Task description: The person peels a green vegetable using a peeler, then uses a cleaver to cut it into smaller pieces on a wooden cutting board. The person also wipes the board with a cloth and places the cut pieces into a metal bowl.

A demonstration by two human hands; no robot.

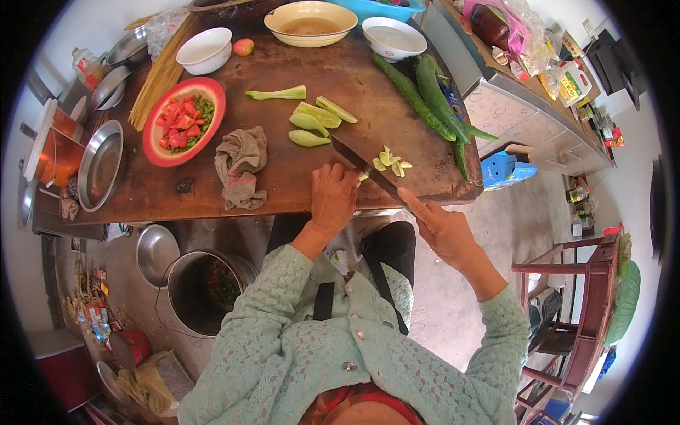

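Note:
My right hand (448, 232) is wrapped round the handle of a dark-bladed kitchen knife (377, 176), which slants over the front of the wooden table. Close beside the blade, my left hand (331, 197) has its fingers curled down on a cucumber piece (363, 177), mostly hidden under them. Small cut cucumber chunks (392, 162) lie just right of the knife. Beyond my left hand are several long cucumber wedges, among them a near wedge (309, 138) and a far strip (276, 93). Whole cucumbers (418, 100) rest at the table's right side.
A crumpled cloth (241, 166) and a red-rimmed plate (150, 134) of chopped tomato and green pieces sit to the left. White bowls (204, 53) and a cream basin (312, 39) line the back. Below the table's front edge stands a metal bucket (185, 301); a wooden chair (591, 312) is at right.

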